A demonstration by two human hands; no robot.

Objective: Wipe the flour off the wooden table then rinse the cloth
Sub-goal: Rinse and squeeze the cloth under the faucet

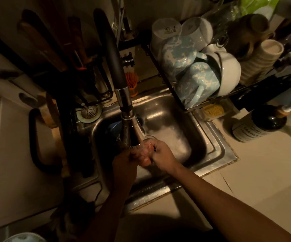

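Note:
Both my hands are over the steel sink [216, 142], right under the tap's spray head [130, 130]. A pinkish wet cloth [145, 151] is bunched between them. My left hand [125, 163] grips its left end and my right hand [162, 154] grips its right end. Water seems to run onto the cloth, and a pale foamy patch shows on the sink floor behind my right hand. Most of the cloth is hidden inside my fists. The wooden table is out of view.
A dish rack [190, 109] with blue mugs and white bowls overhangs the sink's right back. A dark soap bottle [261, 124] stands on the counter at right. A white cutting board [15, 163] lies left. A strainer [89, 111] and an orange brush [132, 82] sit behind the sink.

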